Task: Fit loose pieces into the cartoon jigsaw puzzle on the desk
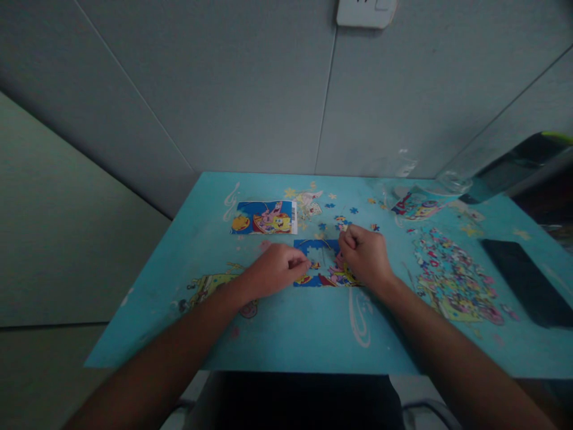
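A partly assembled jigsaw puzzle lies on the table between my hands, its blue border joined around an open middle. My left hand reaches over its left edge, thumb and fingers pinched on a small jigsaw piece above the gap. My right hand is curled closed over the upper right part of the puzzle; its fingers hide whatever they may hold. Behind the puzzle, several loose jigsaw pieces are scattered, mostly blue. A picture card with a cartoon scene lies behind my left hand.
A large spread of loose pieces covers the table's right side, with a dark phone-like slab beside it. Clear plastic packaging and a transparent container stand at the back right. A grey wall borders the blue printed table.
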